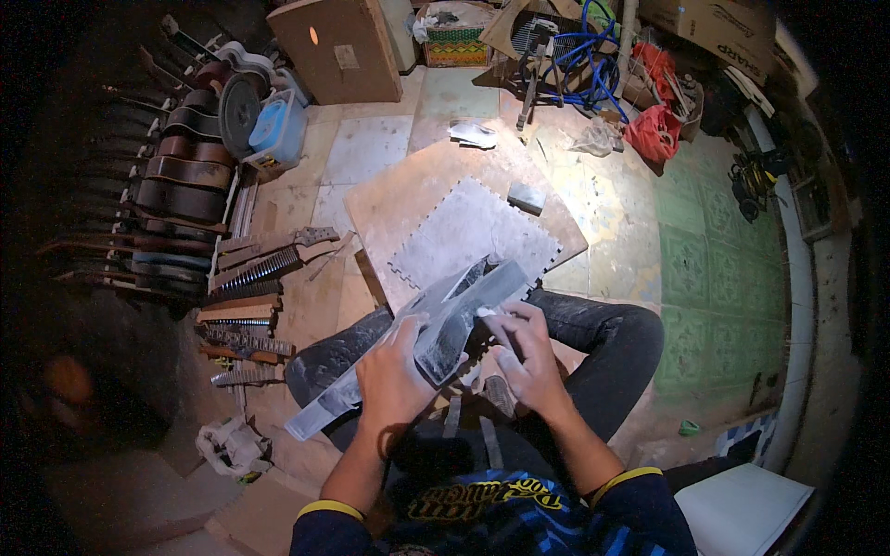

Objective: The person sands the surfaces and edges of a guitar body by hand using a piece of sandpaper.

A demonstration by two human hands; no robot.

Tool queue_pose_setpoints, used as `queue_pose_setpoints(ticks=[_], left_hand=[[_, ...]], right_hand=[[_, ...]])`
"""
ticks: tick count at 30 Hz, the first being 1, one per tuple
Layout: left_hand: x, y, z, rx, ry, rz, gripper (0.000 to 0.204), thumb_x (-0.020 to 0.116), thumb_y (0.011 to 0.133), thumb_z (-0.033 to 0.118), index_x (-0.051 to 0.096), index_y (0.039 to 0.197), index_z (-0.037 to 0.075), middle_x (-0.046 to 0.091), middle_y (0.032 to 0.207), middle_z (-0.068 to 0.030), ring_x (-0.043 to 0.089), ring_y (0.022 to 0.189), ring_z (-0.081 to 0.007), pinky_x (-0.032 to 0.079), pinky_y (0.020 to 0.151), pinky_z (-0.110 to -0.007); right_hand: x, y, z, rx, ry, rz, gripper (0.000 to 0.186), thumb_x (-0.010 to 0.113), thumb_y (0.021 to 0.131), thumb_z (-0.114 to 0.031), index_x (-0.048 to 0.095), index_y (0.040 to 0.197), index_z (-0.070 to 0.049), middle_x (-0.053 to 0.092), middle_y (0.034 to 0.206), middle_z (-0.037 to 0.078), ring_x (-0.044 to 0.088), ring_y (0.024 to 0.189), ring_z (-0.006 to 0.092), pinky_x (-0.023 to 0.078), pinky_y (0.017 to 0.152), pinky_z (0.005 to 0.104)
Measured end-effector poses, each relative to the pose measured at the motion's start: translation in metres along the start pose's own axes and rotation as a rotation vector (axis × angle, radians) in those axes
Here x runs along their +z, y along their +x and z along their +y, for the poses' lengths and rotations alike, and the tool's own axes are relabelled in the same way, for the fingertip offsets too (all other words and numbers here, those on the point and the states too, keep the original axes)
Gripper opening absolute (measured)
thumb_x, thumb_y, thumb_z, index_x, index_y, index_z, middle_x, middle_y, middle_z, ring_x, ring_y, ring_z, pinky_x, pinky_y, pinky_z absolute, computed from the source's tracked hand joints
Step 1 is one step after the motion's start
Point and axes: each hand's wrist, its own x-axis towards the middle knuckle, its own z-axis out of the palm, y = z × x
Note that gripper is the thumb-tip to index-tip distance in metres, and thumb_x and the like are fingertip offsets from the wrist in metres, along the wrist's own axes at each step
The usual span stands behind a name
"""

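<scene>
A dusty grey guitar body with its neck [464, 306] lies slantwise over my lap, the narrow end pointing to the lower left. My left hand [394, 371] is closed around its near side, close to where the neck meets the body. Against the body's right edge my right hand [527, 357] rests with its fingers bent and pinched together. A small pale bit shows at those fingertips, too small to name. Beyond the guitar lies a pale interlocking foam mat [464, 232] on a brown board [389, 185]. A small grey block [527, 197] sits at the mat's far right corner.
Several guitars [190, 171] stand in a row at the left, beside a clear plastic tub [278, 130]. Guitar necks [246, 320] lie on the floor left of my knee. A folded white sheet [473, 135], blue cable [593, 65] and red bag [653, 134] are farther off.
</scene>
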Motion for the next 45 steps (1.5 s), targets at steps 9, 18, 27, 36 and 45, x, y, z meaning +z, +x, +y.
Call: queue_pose_setpoints(ticks=[9,18,27,36,45], left_hand=[[0.010,-0.005,-0.023,0.138,-0.282,0.071,0.059,0.088,0.067,0.018,0.064,0.120,0.006,0.073,0.114,-0.0147,0.072,0.104,-0.0275,0.055,0.089,-0.036],[0.009,0.000,-0.029,0.105,-0.399,0.077,0.052,0.083,0.073,0.019,0.066,0.120,0.005,0.072,0.115,-0.0174,0.070,0.105,-0.0343,0.055,0.089,-0.039],[0.012,-0.005,-0.022,-0.022,-0.400,0.031,0.048,0.080,0.076,0.023,0.066,0.119,0.006,0.072,0.112,-0.0191,0.070,0.103,-0.0363,0.055,0.086,-0.040],[0.015,-0.007,-0.026,0.086,-0.359,0.087,0.045,0.079,0.077,0.025,0.064,0.112,0.004,0.071,0.111,-0.0211,0.071,0.100,-0.0374,0.054,0.083,-0.040],[0.014,-0.012,-0.030,-0.045,-0.297,0.003,0.040,0.076,0.078,0.031,0.064,0.103,0.002,0.072,0.105,-0.0201,0.070,0.094,-0.0392,0.053,0.078,-0.040]], right_hand=[[0.026,-0.021,-0.039,-0.292,-0.169,-0.111,0.051,0.065,0.075,0.007,0.066,0.125,-0.002,0.060,0.129,0.017,0.063,0.111,0.0325,0.051,0.096,0.0399],[0.041,-0.011,-0.059,-0.201,-0.239,-0.128,0.061,0.061,0.076,0.008,0.056,0.136,0.001,0.055,0.134,0.021,0.056,0.121,0.0384,0.044,0.105,0.0419],[0.036,-0.010,-0.065,-0.182,-0.221,-0.158,0.053,0.059,0.082,0.002,0.057,0.135,0.000,0.058,0.132,0.021,0.060,0.116,0.0376,0.047,0.099,0.0399],[0.038,-0.010,-0.053,-0.161,-0.174,-0.145,0.050,0.059,0.085,-0.006,0.059,0.135,-0.001,0.056,0.143,0.018,0.057,0.087,0.0320,0.046,0.082,0.0369],[0.041,-0.007,-0.045,-0.247,-0.247,-0.136,0.057,0.057,0.088,-0.008,0.052,0.145,-0.006,0.051,0.149,0.016,0.048,0.072,0.0264,0.044,0.074,0.0356]])
